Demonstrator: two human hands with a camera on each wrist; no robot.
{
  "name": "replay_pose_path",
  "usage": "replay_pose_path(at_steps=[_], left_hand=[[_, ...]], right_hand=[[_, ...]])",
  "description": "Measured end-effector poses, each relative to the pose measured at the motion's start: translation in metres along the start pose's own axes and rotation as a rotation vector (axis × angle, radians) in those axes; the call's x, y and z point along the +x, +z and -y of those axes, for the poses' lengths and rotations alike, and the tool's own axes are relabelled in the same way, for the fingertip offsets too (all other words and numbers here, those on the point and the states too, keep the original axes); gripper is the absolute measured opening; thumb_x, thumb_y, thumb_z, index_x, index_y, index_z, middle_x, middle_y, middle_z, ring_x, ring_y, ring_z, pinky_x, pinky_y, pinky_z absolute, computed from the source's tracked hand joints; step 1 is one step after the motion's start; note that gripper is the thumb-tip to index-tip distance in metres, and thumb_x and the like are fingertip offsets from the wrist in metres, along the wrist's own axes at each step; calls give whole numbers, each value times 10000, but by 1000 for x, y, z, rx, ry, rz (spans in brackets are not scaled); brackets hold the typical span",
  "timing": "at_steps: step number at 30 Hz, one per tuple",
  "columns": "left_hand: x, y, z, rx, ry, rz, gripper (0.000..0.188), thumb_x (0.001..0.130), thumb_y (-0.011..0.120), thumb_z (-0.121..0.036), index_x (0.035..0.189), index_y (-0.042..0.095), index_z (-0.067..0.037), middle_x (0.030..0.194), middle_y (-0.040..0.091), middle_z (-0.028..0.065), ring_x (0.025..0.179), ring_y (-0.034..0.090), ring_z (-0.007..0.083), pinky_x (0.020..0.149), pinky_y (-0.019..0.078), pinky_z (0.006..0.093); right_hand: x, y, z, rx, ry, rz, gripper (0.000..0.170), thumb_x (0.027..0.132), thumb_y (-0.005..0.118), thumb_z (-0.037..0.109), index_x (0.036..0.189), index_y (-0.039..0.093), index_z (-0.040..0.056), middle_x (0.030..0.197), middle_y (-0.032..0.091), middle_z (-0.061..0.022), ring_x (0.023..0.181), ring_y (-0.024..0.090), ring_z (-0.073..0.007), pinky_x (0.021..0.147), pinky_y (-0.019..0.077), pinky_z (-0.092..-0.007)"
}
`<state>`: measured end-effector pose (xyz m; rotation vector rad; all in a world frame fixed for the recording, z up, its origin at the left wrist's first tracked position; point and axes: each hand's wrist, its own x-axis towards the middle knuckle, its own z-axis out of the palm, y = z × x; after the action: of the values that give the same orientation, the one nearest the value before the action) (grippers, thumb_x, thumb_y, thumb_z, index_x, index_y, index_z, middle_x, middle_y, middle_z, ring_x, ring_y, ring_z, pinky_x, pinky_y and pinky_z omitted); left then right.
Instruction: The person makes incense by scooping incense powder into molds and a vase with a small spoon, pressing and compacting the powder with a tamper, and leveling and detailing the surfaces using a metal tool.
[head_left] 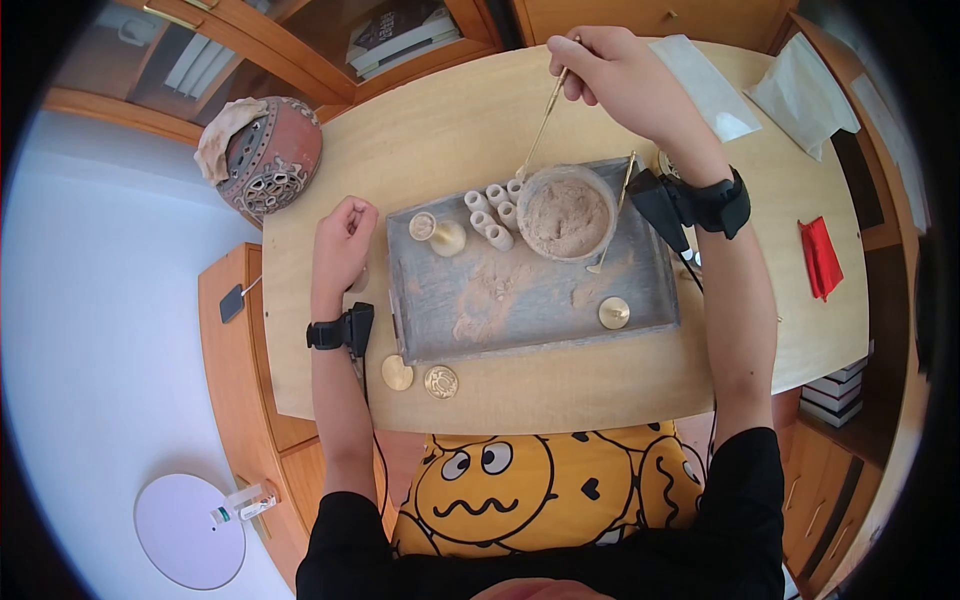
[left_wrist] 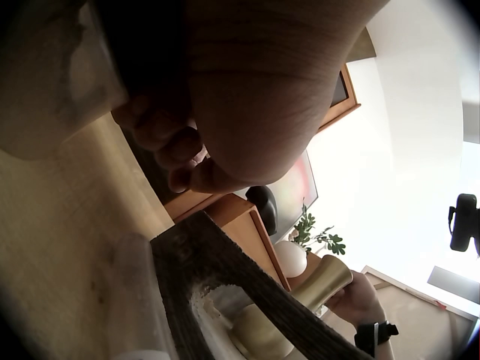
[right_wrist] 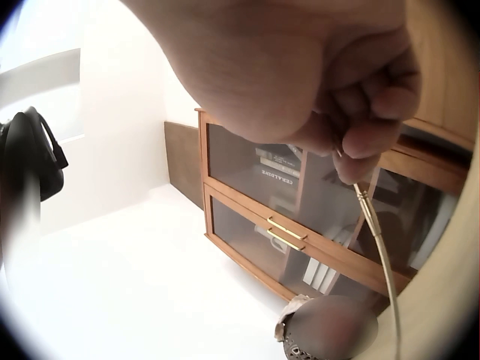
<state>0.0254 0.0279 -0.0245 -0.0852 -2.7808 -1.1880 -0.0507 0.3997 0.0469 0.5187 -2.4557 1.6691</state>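
My right hand (head_left: 622, 82) pinches a slender brass rod-like tool (head_left: 545, 122) near its upper end, above the far side of the tray (head_left: 440, 315). The tool slants down, its lower tip close to the bowl's rim and the small hollow beige cylinders (head_left: 490, 212). Brownish powder (head_left: 568, 215) fills the round bowl (head_left: 528, 243). In the right wrist view the brass tool (right_wrist: 382, 251) comes out from between thumb and fingers. My left hand (head_left: 343, 245) rests at the tray's left side with its fingers loosely curled, nothing seen in it.
On the tray stand a brass vase (head_left: 447, 238) and a small brass piece (head_left: 614, 313); a second thin tool (head_left: 612, 215) leans beside the bowl. Two brass discs (head_left: 440, 381) lie at the front edge. A reddish openwork pot (head_left: 285, 160) stands back left, a red pouch (head_left: 820, 258) right.
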Motion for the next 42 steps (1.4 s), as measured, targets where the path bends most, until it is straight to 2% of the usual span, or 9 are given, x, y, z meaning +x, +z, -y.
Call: replay_pose_path(at_steps=[4,6,10,12,16,22,27,30,42], left_hand=[[-1,0,-3,14,-9,-9,161,948,589,-127,851,588,1,574,445,-35,523,371,35,478,298,243],[-1,-3,-2,19,-38,17,158,957,589,-131,865,590,-3,634,465,-49,574,388,26,512,306,223],[-2,-3,-6,20,-66,39,158,966,588,-137,876,592,-7,689,476,-64,622,396,16,542,308,204],[-2,-3,-4,29,-60,40,159,966,588,-138,876,592,-7,688,473,-65,621,393,16,542,306,205],[-2,-1,-5,25,12,-6,160,948,593,-129,860,589,6,583,449,-33,545,377,39,493,308,240],[-1,-1,-4,-12,-21,7,160,947,591,-127,861,593,7,584,450,-37,548,372,36,495,304,241],[0,-1,-3,12,-39,19,164,957,591,-137,863,591,-3,634,457,-51,584,381,26,519,306,225],[-2,-4,-8,25,-93,46,167,968,591,-146,867,588,-13,687,469,-63,624,394,17,545,311,209],[-3,-3,-6,39,-78,37,141,960,594,-124,879,594,-8,691,481,-60,630,408,20,552,323,207]], right_hand=[[-5,9,13,-34,25,22,382,1004,508,317,835,628,-4,656,595,-31,617,553,-99,603,459,-258],[-6,15,11,-96,-69,-16,391,959,523,315,834,661,-29,659,633,-146,626,636,-248,628,492,-366],[-9,17,17,-166,-102,-11,386,968,515,308,860,657,-34,685,624,-198,668,640,-333,658,490,-415],[-13,16,26,-237,-162,-10,372,996,511,268,830,600,-52,653,600,-86,604,592,-161,598,465,-307],[-20,7,49,-244,-174,-6,370,996,511,259,823,595,-57,645,594,-89,603,592,-172,589,463,-314],[-13,-6,20,-354,-114,82,369,974,512,255,810,599,-63,621,588,-94,589,587,-182,598,476,-311],[-6,5,-2,-225,140,347,356,953,518,256,768,611,-34,619,590,-75,578,580,-154,598,479,-302],[-3,9,-12,-115,181,432,353,953,520,257,757,615,-21,620,593,-67,565,565,-135,583,471,-293],[2,-5,-14,23,223,293,341,969,532,291,779,625,24,616,572,-12,561,512,-78,549,421,-240]])
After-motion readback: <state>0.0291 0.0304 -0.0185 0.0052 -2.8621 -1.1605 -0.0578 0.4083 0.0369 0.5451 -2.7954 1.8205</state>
